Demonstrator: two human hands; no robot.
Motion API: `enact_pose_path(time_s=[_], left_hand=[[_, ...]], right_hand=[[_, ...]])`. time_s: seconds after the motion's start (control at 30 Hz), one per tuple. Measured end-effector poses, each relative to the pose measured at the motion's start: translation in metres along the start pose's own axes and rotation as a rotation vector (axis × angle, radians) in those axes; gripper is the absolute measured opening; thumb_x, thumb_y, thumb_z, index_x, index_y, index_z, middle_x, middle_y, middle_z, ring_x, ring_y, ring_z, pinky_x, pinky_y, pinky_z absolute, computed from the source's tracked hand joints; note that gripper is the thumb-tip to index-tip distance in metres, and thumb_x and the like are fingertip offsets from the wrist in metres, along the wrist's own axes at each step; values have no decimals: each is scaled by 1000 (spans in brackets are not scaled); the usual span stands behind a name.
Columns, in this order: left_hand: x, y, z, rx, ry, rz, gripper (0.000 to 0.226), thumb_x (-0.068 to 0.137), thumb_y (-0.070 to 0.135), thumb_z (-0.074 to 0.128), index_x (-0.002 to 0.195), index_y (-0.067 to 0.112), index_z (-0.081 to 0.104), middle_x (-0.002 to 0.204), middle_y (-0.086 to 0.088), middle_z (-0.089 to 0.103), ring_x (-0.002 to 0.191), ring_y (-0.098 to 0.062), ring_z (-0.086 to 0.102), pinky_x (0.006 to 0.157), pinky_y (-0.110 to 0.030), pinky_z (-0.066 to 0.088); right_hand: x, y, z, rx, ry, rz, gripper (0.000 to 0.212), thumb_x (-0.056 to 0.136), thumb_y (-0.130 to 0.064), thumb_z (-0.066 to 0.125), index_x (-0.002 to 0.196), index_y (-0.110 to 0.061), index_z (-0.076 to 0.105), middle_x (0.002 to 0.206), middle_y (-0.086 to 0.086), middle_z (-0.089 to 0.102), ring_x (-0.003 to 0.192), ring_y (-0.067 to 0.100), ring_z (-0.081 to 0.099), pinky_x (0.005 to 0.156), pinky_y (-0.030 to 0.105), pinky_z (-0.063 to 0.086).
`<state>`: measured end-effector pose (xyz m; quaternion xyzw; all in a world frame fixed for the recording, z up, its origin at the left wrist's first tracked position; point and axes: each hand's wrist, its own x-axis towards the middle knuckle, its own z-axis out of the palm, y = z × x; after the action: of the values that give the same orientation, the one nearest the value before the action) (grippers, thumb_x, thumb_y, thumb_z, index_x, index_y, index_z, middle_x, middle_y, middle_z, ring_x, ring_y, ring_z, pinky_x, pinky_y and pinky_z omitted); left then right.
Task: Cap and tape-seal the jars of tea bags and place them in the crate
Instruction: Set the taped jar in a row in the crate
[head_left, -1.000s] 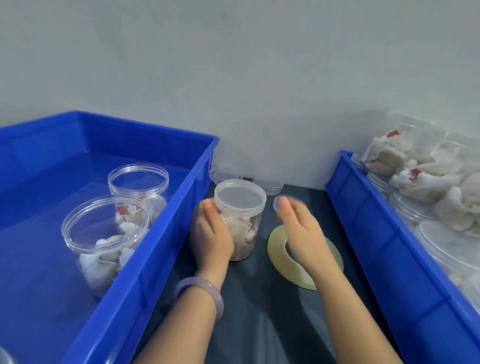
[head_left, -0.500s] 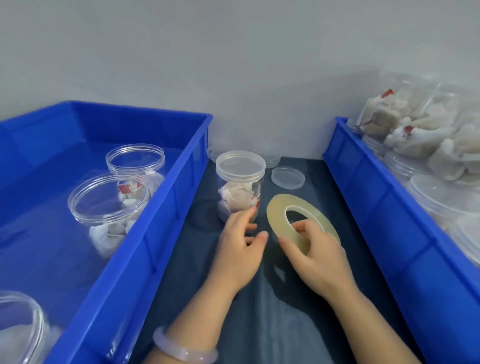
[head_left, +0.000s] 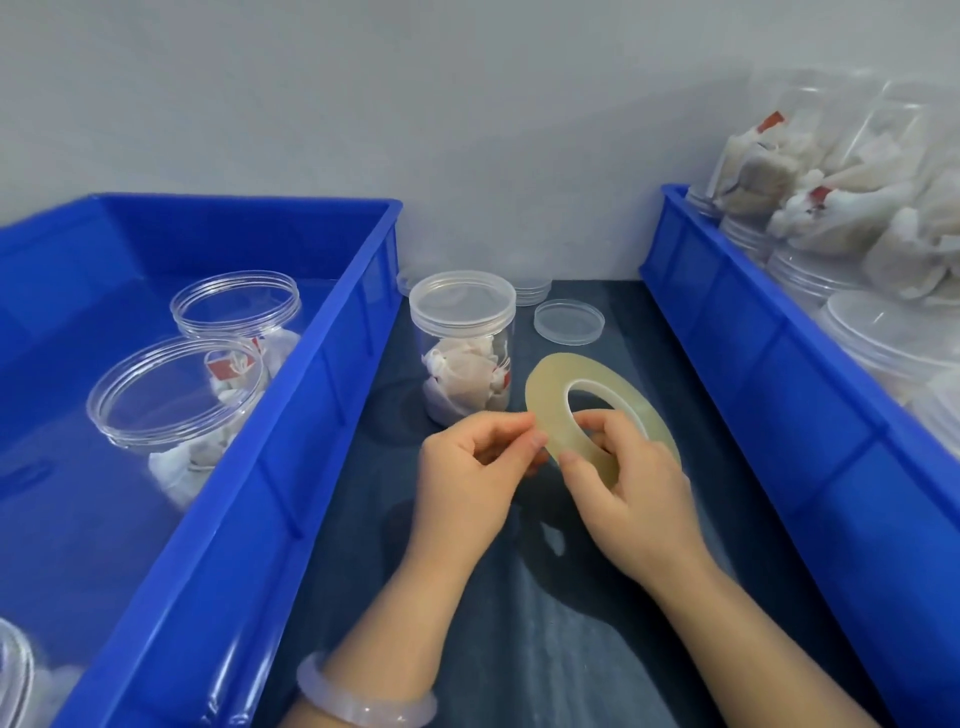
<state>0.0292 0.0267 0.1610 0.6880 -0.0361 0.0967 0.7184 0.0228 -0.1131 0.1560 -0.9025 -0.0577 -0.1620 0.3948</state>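
Tape (head_left: 545, 400) sat tilted, gripped by the right hand (head_left: 628, 499), while the left hand (head_left: 467, 478) pinched at its near edge; the capped jar (head_left: 462, 358) stood upright just beyond both, nearer the left.

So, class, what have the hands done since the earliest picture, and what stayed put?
The left hand let go of the capped jar and pinches the edge of the tape roll. The right hand gripped the roll and tilted it up off the mat. Jar, loose lid, left crate and right crate stayed.
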Motion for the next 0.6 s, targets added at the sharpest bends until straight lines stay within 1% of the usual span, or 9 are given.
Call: enact_pose_path(time_s=[0.07, 0.13, 0.2, 0.27, 0.33, 0.37, 0.47, 0.53, 0.6], left_hand=[[2, 1, 0, -84, -22, -32, 22, 82, 0, 69, 96, 16, 68, 80, -5, 74, 70, -16, 71, 67, -21, 56], [3, 2, -1, -143, -36, -52, 24, 82, -1, 68, 99, 16, 66, 77, -6, 73, 67, -16, 71, 66, -22, 56], [3, 2, -2, -168, -31, -47, 20, 81, -3, 68, 94, 13, 67, 74, -6, 73, 67, -17, 71, 65, -23, 57], [3, 1, -4, -165, -31, -44, 15, 81, -3, 69, 86, 10, 68, 74, -5, 73, 68, -16, 71, 65, -23, 57], [2, 1, -4, -130, -56, -43, 10, 81, -1, 69, 81, 9, 69, 74, -4, 73, 68, -14, 70, 66, -21, 57], [2, 1, -3, -126, -63, -43, 9, 82, -1, 69, 80, 9, 68, 74, -3, 73, 69, -14, 70, 66, -21, 56], [3, 2, -3, -197, -40, -53, 14, 81, -5, 68, 89, 7, 65, 75, -6, 73, 69, -17, 71, 64, -23, 57], [3, 2, -3, -213, -19, -67, 15, 80, -5, 68, 89, 7, 66, 74, -7, 74, 68, -18, 71, 62, -23, 56], [3, 3, -4, -219, -18, -86, 11, 81, -3, 68, 86, 6, 67, 73, -7, 73, 66, -17, 70, 62, -24, 57]], right_hand=[[-1, -3, 0, 36, -7, -10, 49, 72, -59, 37, 106, -32, 60, 91, -19, 67, 93, 12, 60, 76, 32, 46], [-2, -6, 0, 58, -6, -21, 54, 69, -62, 35, 106, -32, 60, 92, -18, 68, 95, 12, 61, 79, 35, 47], [-2, -6, 0, 60, -3, -18, 47, 72, -58, 38, 105, -32, 60, 92, -19, 68, 93, 12, 61, 78, 33, 46], [-3, -5, 0, 56, -7, -8, 38, 75, -50, 44, 104, -32, 60, 92, -19, 67, 91, 13, 61, 75, 31, 44], [-3, -5, -1, 50, -9, -1, 36, 75, -47, 46, 104, -31, 60, 92, -19, 67, 91, 13, 61, 73, 30, 42], [-3, -6, -1, 58, -10, -1, 38, 75, -48, 45, 105, -30, 61, 93, -19, 67, 91, 13, 61, 74, 30, 43], [-4, -8, -2, 95, -16, -13, 42, 76, -50, 44, 106, -27, 61, 93, -17, 68, 92, 13, 62, 79, 35, 48], [-5, -8, -2, 92, -13, -16, 36, 77, -44, 47, 105, -27, 61, 92, -17, 68, 90, 13, 62, 79, 37, 48], [-5, -8, -2, 83, 1, -20, 32, 76, -41, 49, 103, -28, 62, 89, -17, 67, 87, 12, 61, 77, 34, 47]])
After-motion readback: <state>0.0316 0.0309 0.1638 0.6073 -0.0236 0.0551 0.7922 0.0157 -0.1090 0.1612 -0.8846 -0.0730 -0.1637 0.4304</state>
